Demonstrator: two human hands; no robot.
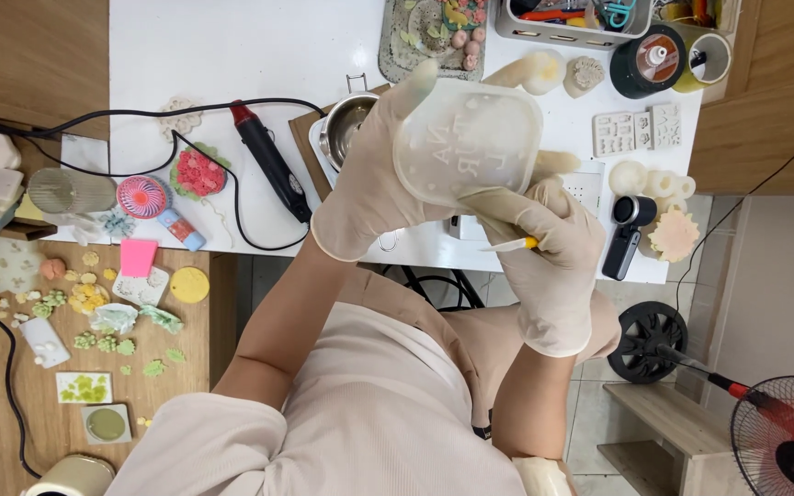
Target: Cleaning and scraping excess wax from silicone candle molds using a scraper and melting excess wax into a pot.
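Your left hand [369, 179], gloved, grips a translucent mould [467, 142] from the left side, thumb up along its edge, holding it in the air above the white table [232, 46]. The mould is a rounded square w/ raised lettering showing through; can't tell if anything's in it. Your right hand [549, 248], also gloved, is closed round a thin tool [512, 244] w/ a yellow grip, fingers touching the mould's lower right corner. Behind the mould, a metal pot [342, 124] sits on the table, inside not clear. Top right, a grey tray [570, 26] holds scissors and pens. A black heat gun [271, 158] lies left of the pot. Small green and yellow wax bits are scattered on the wooden side table [186, 367], far left.
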